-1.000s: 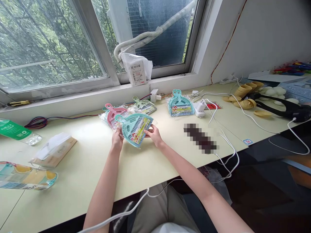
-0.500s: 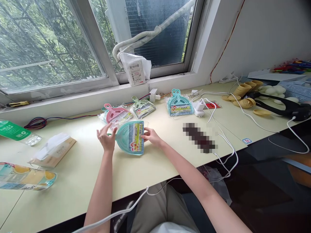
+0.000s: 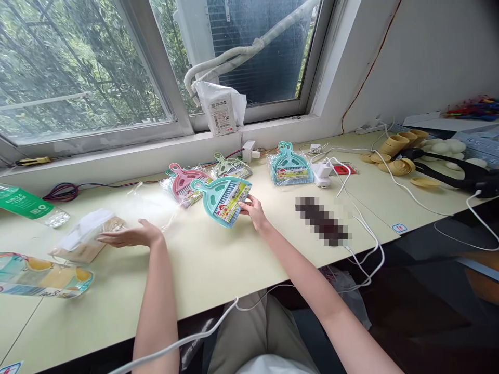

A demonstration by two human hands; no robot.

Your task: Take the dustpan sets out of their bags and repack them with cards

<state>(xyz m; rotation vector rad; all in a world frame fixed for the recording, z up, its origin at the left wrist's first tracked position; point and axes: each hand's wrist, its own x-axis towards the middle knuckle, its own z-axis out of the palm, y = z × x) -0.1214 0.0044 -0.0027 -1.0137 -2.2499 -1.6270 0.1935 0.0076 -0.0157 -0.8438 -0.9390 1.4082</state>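
Note:
A teal dustpan and brush set [image 3: 223, 200] with a yellow label is tilted above the table, gripped at its brush edge by my right hand [image 3: 253, 210]. My left hand [image 3: 134, 235] is held out palm up with nothing in it, beside the tissue pack [image 3: 83, 239]. A thin clear plastic wrapper [image 3: 154, 205] is spread beyond my left hand, touching or near it. Behind the teal set lie a pink set [image 3: 185, 183] and a green set [image 3: 230, 167]. More teal sets [image 3: 290, 166] are stacked farther right.
Two bottles, one with a green label [image 3: 25, 204] and one with lemon pictures [image 3: 47, 278], lie at the left. White cables run around a charger [image 3: 322, 174]. A blurred dark object [image 3: 322, 221] is on the right. Tan cups [image 3: 397, 145] stand at the far right.
My left hand has let go of the teal set and moved left, opening out. The set has risen and tilted in my right hand. The clear wrapper now shows separately at the left.

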